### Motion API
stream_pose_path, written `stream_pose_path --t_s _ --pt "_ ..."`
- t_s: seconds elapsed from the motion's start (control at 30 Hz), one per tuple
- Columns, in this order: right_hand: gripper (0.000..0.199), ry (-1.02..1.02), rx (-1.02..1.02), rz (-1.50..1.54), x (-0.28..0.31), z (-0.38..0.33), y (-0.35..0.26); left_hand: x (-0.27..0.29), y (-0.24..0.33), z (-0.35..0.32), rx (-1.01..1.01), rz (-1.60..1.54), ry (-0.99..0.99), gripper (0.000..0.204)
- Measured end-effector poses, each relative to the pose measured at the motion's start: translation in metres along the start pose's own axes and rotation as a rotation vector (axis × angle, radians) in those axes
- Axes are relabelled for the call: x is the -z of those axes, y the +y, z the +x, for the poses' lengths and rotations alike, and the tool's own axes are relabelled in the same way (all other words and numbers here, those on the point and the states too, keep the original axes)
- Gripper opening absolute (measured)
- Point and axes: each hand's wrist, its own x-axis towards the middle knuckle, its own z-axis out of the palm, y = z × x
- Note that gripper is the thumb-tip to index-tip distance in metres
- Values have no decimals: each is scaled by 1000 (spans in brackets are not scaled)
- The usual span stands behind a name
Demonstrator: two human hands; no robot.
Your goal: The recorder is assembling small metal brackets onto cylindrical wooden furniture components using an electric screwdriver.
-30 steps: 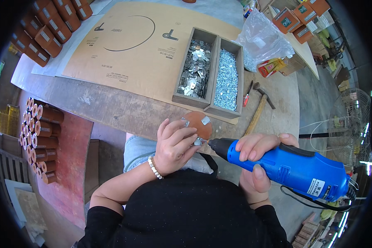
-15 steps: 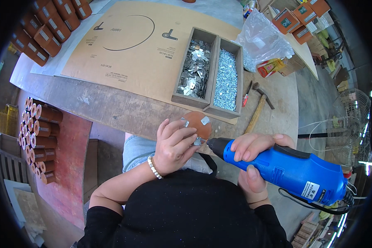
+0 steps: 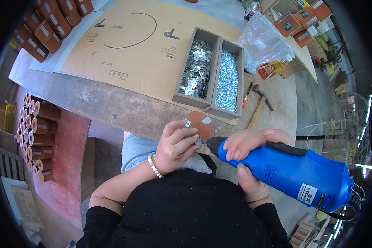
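Worktop [image 3: 111, 105], grey and worn, runs across the upper frame; person sits at its near edge. A large flat cardboard sheet [image 3: 153, 53] covers most of it, probably as a protective mat. On the sheet's near edge sit two narrow wooden trays side by side: left tray [image 3: 196, 68] holds flat metal plates, right tray [image 3: 228, 78] holds silvery screws, both close to the hands, likely for quick picking. Brown cylindrical pieces are stacked at left [image 3: 37, 136] and along the far left [image 3: 45, 25]. Clear plastic bag [image 3: 262, 41] and small cartons [image 3: 301, 20] lie far right. Hammer [image 3: 258, 109] lies just right of the trays, small red-handled tool [image 3: 246, 97] beside it.

Right hand [image 3: 252, 161] is wrapped around a blue electric screwdriver [image 3: 293, 169], fingers closed on its body, tip aimed left at the disc. Left hand [image 3: 175, 144] pinches a round brown disc [image 3: 199, 126] at the worktop's near edge, just below the trays, fingers closed on its rim, seemingly to steady it against the driver. Two small metal plates sit on the disc's face; a third is at the driver tip. Beaded bracelet [image 3: 154, 166] on left wrist.
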Motion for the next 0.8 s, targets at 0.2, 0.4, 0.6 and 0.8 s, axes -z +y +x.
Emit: stream_pose_path --t_s 0.2,0.4,0.6,0.8 --pt "64 -52 -27 -43 0 7 -4 -3 -3 -3 0 -29 8 36" --pt "62 -105 5 -37 1 8 2 1 -2 -1 -5 -23 6 33" --pt "62 -101 64 36 -2 10 5 0 -4 -2 0 -45 8 33" --pt "62 -115 22 25 -2 12 4 -1 -5 -4 4 -55 14 33"
